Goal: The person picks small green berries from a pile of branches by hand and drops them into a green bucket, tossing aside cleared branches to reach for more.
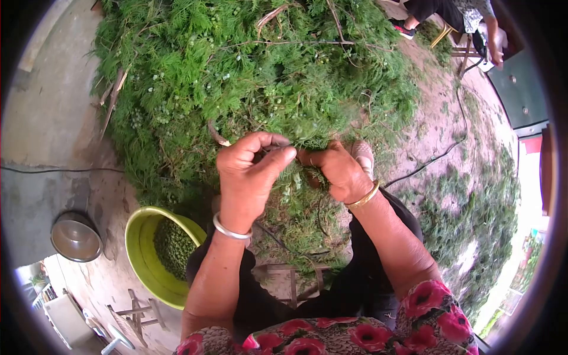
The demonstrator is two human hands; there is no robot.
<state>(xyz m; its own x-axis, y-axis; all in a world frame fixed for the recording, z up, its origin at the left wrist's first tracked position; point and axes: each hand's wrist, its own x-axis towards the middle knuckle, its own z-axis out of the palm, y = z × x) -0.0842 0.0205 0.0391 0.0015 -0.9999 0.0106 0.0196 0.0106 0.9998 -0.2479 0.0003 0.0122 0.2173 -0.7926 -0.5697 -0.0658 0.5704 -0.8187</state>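
Both of my hands are raised in front of my lap, close together. My left hand (247, 168) is closed in a pinch, thumb against the bent forefinger, at the end of a thin sprig; anything else inside it is hidden. My right hand (342, 173) is wrapped round a green conifer sprig (315, 144), whose feathery leaves show beside the fingers. Beyond the hands lies a large heap of cut conifer branches (236, 77) with small pale-green cones. Left of my legs, a yellow-green bucket (135, 251) holds many small green cones (173, 248).
A metal bowl (77, 238) lies on the ground at the left, near a wooden stool (137, 313). Black cable (435, 158) crosses the ground at right. More cut greenery (467, 219) is spread there. Another person (473, 9) sits at the upper right.
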